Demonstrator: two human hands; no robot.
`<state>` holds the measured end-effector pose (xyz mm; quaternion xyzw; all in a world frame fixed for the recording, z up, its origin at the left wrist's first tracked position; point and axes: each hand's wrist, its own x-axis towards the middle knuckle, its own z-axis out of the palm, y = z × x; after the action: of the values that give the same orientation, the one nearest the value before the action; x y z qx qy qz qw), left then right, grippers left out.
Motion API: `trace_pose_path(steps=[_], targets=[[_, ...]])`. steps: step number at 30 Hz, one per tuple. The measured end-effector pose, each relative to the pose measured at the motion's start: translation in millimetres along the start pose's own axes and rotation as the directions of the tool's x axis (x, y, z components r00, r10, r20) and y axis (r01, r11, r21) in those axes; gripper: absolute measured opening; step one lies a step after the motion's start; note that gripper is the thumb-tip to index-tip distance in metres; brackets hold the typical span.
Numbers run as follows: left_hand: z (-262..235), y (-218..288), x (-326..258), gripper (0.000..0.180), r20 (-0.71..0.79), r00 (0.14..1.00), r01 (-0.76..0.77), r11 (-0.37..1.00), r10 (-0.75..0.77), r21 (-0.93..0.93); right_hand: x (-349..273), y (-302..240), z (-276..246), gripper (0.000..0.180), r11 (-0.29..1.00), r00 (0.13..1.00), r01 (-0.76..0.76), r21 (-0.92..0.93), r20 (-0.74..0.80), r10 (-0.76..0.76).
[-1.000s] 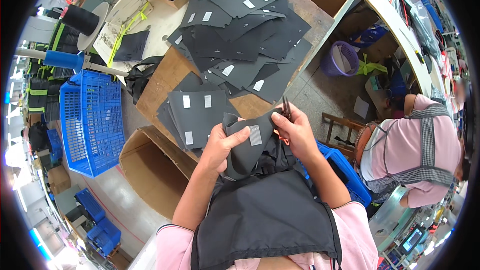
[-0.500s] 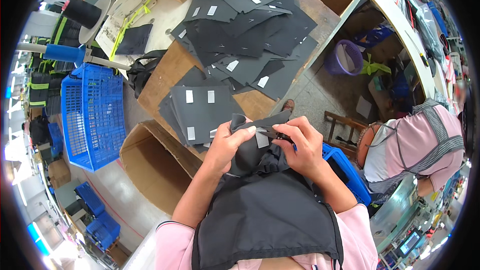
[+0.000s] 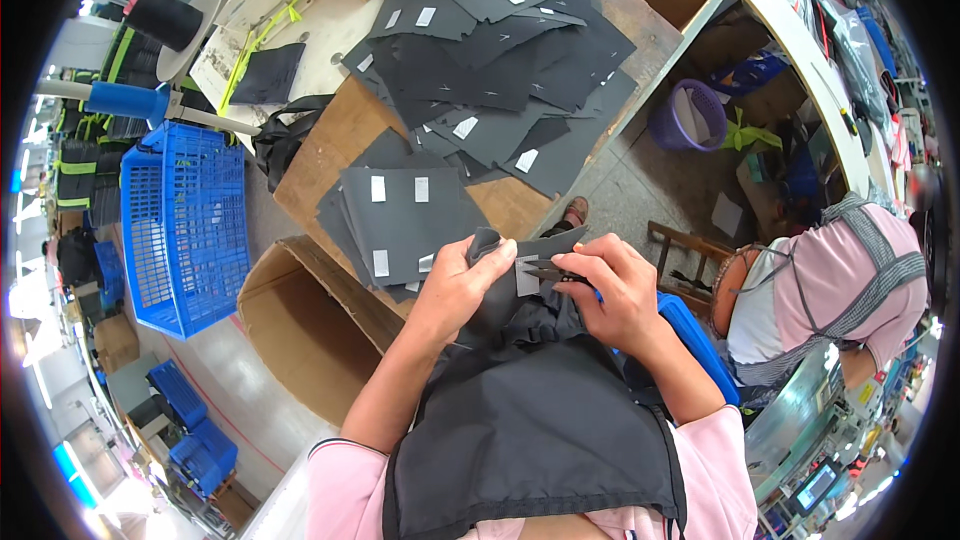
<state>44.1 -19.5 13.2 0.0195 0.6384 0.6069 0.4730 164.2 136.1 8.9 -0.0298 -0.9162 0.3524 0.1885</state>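
Note:
My left hand (image 3: 459,287) pinches a dark grey fabric piece (image 3: 508,298) with a small white label on it, holding it up over my lap. My right hand (image 3: 618,292) grips small thread snips (image 3: 548,270) whose tip touches the fabric beside the label. Just beyond my hands, a small stack of dark fabric pieces (image 3: 400,215) with white labels lies on the wooden table (image 3: 330,155). A larger heap of the same pieces (image 3: 500,50) covers the far end of the table. A dark apron covers my lap.
An open cardboard box (image 3: 300,330) stands on the floor at my left, and a blue plastic crate (image 3: 180,230) beyond it. A person in a pink top (image 3: 840,290) sits at the right. A purple basket (image 3: 690,115) is on the floor by the table.
Both hands have drawn the fabric piece lower and closer to my body. The right hand has brought the snips down against the piece beside the label.

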Motion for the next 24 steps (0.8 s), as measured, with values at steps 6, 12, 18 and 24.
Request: trace_pose_path(steps=[6,12,18,24], targets=[[-2.3,-0.2,0.9,0.03,0.03,0.999,0.027,0.999,-0.028,0.03,-2.0,2.7,5.6,0.034,0.999,0.998,0.006,0.043,-0.06,-0.004],[-8.7,-4.4,4.3,0.03,0.04,0.999,0.037,0.999,-0.037,0.015,2.4,-0.8,4.6,0.03,0.999,1.0,-0.017,0.029,-0.009,0.018],[-16.5,3.9,2.3,0.03,-0.023,0.991,0.131,0.988,-0.133,-0.081,4.2,1.8,26.6,0.026,0.99,0.995,-0.08,0.118,-0.057,0.087],[-114.6,-29.4,42.6,0.035,-0.385,0.922,-0.072,0.996,0.051,-0.042,3.2,90.9,56.9,0.031,0.601,0.752,-0.587,0.542,0.092,0.652]])
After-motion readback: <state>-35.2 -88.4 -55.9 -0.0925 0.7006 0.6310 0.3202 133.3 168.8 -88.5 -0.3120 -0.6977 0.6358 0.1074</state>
